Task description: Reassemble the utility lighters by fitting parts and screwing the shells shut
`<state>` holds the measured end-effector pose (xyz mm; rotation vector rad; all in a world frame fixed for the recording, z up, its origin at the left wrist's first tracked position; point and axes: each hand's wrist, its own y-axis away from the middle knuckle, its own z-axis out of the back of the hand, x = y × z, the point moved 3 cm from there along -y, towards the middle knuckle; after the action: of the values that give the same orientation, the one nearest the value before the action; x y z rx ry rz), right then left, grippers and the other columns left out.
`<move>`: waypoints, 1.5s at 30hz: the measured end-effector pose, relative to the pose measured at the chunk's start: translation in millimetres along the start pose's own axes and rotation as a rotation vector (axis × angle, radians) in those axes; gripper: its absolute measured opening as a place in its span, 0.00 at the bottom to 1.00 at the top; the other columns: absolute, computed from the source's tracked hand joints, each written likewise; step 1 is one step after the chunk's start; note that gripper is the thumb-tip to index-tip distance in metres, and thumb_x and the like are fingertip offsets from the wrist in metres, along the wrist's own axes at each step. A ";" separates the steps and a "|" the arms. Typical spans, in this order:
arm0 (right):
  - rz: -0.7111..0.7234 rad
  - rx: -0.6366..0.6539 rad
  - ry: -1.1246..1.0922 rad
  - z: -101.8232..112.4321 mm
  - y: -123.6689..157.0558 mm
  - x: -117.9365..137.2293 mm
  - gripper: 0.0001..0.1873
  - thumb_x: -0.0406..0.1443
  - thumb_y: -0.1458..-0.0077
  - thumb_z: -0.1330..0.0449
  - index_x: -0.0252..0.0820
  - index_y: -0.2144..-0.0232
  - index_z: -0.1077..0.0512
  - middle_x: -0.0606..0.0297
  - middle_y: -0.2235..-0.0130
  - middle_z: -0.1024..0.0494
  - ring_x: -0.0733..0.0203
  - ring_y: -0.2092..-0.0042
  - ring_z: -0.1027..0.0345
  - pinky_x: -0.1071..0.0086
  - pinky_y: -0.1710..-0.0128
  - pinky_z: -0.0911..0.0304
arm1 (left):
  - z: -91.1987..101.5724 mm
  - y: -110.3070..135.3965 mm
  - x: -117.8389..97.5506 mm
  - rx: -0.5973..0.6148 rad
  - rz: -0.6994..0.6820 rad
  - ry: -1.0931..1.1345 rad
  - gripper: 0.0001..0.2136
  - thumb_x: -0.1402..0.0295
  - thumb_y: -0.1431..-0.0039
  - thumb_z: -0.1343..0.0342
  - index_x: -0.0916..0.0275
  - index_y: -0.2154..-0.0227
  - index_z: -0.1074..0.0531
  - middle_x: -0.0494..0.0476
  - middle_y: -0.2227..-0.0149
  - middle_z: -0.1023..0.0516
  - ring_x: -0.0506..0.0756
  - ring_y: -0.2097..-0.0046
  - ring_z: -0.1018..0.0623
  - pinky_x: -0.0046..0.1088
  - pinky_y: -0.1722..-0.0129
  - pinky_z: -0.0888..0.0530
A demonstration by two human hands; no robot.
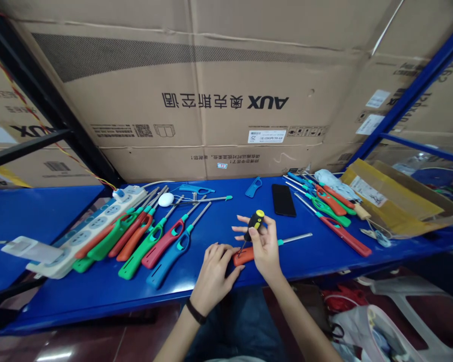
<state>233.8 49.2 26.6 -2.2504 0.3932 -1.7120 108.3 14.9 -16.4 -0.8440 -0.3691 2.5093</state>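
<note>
My right hand is closed around the black and yellow handle of a screwdriver. The screwdriver's shaft points down to an orange gas lighter lying on the blue shelf. Its tip meets the lighter's handle near the butt end. My left hand, with a black band on the wrist, grips that butt end between thumb and fingers. The lighter's middle is hidden behind my right hand, while its metal nozzle shows to the right.
Several coloured lighters lie at left against a white power strip. More lighters lie at right beside a yellow envelope. A black phone and a blue lighter half lie behind my hands. Large cartons stand behind.
</note>
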 end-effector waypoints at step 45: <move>-0.010 0.044 0.005 -2.1 1.7 -5.0 0.14 0.40 0.40 0.44 0.47 0.55 0.45 0.59 0.57 0.24 0.59 0.62 0.24 0.62 0.65 0.27 | 1.6 -0.5 -1.6 -0.027 -0.014 -0.011 0.14 0.67 0.42 0.43 0.59 0.53 0.33 0.56 0.58 0.28 0.58 0.55 0.29 0.42 0.51 0.33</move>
<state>230.4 49.5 22.0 -2.2212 0.3432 -1.7146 108.6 14.4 -14.1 -0.8347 -0.4116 2.5021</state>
